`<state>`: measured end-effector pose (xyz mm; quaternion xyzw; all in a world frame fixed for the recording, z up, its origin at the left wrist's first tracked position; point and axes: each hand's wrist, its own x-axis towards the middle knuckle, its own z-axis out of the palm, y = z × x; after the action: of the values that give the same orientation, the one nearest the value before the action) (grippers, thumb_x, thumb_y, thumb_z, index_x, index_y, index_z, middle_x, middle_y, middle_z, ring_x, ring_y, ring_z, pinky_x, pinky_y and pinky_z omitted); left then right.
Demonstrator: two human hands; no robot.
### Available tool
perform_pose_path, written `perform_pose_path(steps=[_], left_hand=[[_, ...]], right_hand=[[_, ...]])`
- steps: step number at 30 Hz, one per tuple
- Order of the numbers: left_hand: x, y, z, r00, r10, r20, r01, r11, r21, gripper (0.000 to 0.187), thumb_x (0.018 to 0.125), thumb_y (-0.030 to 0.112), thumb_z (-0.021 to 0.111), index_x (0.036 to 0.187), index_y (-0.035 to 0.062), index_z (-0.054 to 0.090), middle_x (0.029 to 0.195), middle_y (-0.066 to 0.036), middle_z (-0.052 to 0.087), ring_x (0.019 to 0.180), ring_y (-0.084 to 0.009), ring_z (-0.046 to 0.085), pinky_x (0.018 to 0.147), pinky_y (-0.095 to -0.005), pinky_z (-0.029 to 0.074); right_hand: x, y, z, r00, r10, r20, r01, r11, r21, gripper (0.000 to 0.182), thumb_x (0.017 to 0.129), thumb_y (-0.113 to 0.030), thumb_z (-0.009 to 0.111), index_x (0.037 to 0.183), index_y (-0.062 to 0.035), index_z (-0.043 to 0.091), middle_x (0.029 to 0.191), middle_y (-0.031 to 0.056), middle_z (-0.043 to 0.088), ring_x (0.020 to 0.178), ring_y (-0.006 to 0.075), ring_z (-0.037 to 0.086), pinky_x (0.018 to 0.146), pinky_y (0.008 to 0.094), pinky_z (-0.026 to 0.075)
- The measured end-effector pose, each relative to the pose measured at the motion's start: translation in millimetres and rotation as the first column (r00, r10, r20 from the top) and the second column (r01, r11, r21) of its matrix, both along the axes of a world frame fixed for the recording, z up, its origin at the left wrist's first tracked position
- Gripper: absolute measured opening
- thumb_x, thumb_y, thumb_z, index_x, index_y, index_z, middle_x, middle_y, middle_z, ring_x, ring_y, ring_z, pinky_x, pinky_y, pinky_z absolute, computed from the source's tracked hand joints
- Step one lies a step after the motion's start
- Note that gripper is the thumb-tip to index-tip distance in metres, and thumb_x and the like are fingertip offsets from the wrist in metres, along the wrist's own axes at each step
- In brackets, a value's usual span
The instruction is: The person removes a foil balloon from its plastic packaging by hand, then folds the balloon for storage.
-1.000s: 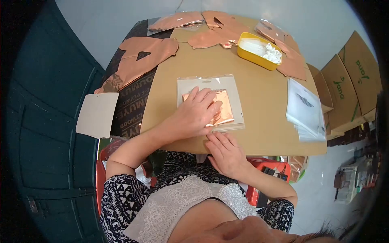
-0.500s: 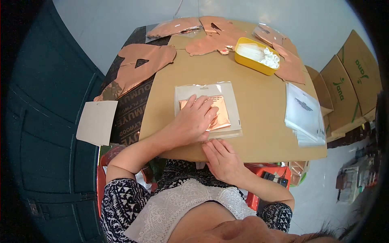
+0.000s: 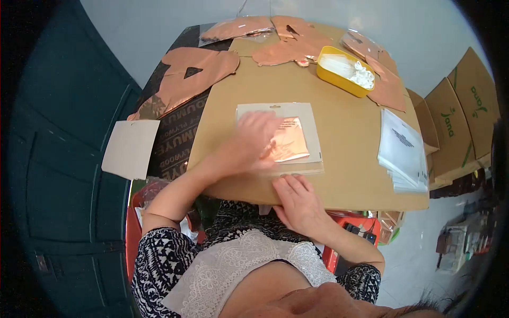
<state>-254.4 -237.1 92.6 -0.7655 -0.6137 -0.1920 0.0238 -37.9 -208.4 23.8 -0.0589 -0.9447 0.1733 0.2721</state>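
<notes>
A clear bag with a pale card insert (image 3: 315, 127) lies on the cardboard-covered table (image 3: 350, 159) in front of me. On its middle is a flat, folded copper-coloured foil piece (image 3: 291, 140) with small dark print at its top. My left hand (image 3: 252, 138), smeared by motion, reaches across the foil's left side, thumb apart from the fingers, with nothing seen in it. At the table's front edge my right hand (image 3: 299, 204) is bent over the cardboard, fingers together on top and thumb below. Its fingertips are just below the bag's lower edge.
Copper foil shapes (image 3: 199, 71) line the table's far and left sides, some in clear bags. A yellow tub (image 3: 344, 85) with white contents stands at the back right. Clear printed bags (image 3: 403, 148) are stacked at the right. A card (image 3: 130, 148) juts out at left; cartons (image 3: 453, 116) stand right.
My left hand has lifted from flat on the foil and shifted to the left, uncovering more of it. My right hand stays at the table edge. The whole view has shifted slightly.
</notes>
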Motion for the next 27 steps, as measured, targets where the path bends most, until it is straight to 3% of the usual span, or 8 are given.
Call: perform_pose_path(steps=[4, 11, 14, 17, 20, 21, 24, 27], left_hand=[[-38, -18, 4, 0.993, 0.057, 0.098, -0.074, 0.983, 0.169, 0.059, 0.080, 0.024, 0.072, 0.127, -0.0029, 0.050, 0.126, -0.025, 0.052, 0.120, -0.0409, 0.047, 0.103, -0.0454, 0.038], [-60, -47, -11, 0.977, 0.171, 0.124, -0.181, 0.981, 0.073, 0.036, 0.089, 0.015, 0.061, 0.122, 0.0007, 0.054, 0.129, -0.025, 0.051, 0.123, -0.0417, 0.047, 0.105, -0.0454, 0.037], [-62, -50, -20, 0.980, 0.134, 0.146, -0.145, 0.987, 0.068, 0.032, 0.088, 0.012, 0.061, 0.117, -0.0002, 0.056, 0.127, -0.025, 0.052, 0.121, -0.0418, 0.048, 0.104, -0.0460, 0.037], [-56, -51, -20, 0.980, 0.115, 0.164, -0.126, 0.991, 0.055, 0.031, 0.087, 0.009, 0.060, 0.116, -0.0003, 0.056, 0.126, -0.024, 0.053, 0.120, -0.0416, 0.048, 0.104, -0.0467, 0.037], [-57, -50, -24, 0.985, 0.086, 0.148, -0.091, 0.995, 0.030, 0.030, 0.086, 0.007, 0.059, 0.115, -0.0008, 0.056, 0.130, -0.023, 0.052, 0.126, -0.0416, 0.045, 0.106, -0.0461, 0.037], [-58, -50, -24, 0.989, 0.063, 0.132, -0.066, 0.998, 0.024, 0.033, 0.086, 0.006, 0.058, 0.118, -0.0006, 0.055, 0.133, -0.023, 0.051, 0.128, -0.0416, 0.043, 0.107, -0.0466, 0.035], [-58, -47, -29, 0.995, 0.035, 0.089, -0.035, 0.999, -0.005, 0.041, 0.086, 0.003, 0.055, 0.126, -0.0002, 0.051, 0.140, -0.024, 0.045, 0.135, -0.0412, 0.037, 0.112, -0.0482, 0.029], [-55, -42, -35, 0.997, 0.062, 0.056, -0.058, 0.997, -0.058, 0.051, 0.085, 0.000, 0.049, 0.135, -0.0014, 0.043, 0.145, -0.024, 0.040, 0.139, -0.0398, 0.032, 0.115, -0.0504, 0.024]], right_hand=[[4, 7, 0, 0.997, -0.038, -0.066, 0.040, 0.999, 0.026, 0.067, 0.069, -0.017, 0.077, 0.124, 0.0087, 0.048, 0.116, 0.0206, 0.058, 0.111, 0.0356, 0.055, 0.100, 0.0478, 0.040], [8, 22, 6, 0.998, -0.062, 0.000, 0.062, 0.994, 0.088, 0.060, 0.073, -0.019, 0.076, 0.120, 0.0067, 0.051, 0.114, 0.0199, 0.060, 0.110, 0.0365, 0.055, 0.099, 0.0487, 0.040], [13, 34, 12, 0.998, -0.065, 0.003, 0.065, 0.996, 0.066, 0.050, 0.075, -0.017, 0.074, 0.115, 0.0042, 0.056, 0.110, 0.0187, 0.062, 0.107, 0.0351, 0.058, 0.095, 0.0456, 0.044], [16, 48, 19, 0.989, -0.064, -0.135, 0.067, 0.997, 0.023, 0.028, 0.077, -0.015, 0.072, 0.100, 0.0004, 0.063, 0.095, 0.0159, 0.065, 0.092, 0.0320, 0.062, 0.085, 0.0420, 0.048], [23, 79, 20, 0.975, -0.212, -0.073, 0.216, 0.975, 0.052, 0.011, 0.080, -0.012, 0.069, 0.084, -0.0024, 0.065, 0.077, 0.0135, 0.064, 0.073, 0.0298, 0.061, 0.073, 0.0407, 0.048], [18, 95, 16, 0.955, -0.244, -0.171, 0.250, 0.968, 0.012, 0.013, 0.082, -0.011, 0.067, 0.073, -0.0042, 0.063, 0.064, 0.0141, 0.058, 0.059, 0.0308, 0.056, 0.067, 0.0414, 0.046], [18, 145, 23, 0.908, -0.418, -0.032, 0.419, 0.908, 0.001, 0.013, 0.083, -0.010, 0.064, 0.071, -0.0038, 0.064, 0.065, 0.0169, 0.060, 0.060, 0.0338, 0.059, 0.066, 0.0435, 0.048], [10, 185, 36, 0.830, -0.557, -0.012, 0.552, 0.825, -0.124, 0.013, 0.086, -0.013, 0.063, 0.085, -0.0003, 0.068, 0.079, 0.0203, 0.066, 0.073, 0.0375, 0.065, 0.069, 0.0435, 0.050]])
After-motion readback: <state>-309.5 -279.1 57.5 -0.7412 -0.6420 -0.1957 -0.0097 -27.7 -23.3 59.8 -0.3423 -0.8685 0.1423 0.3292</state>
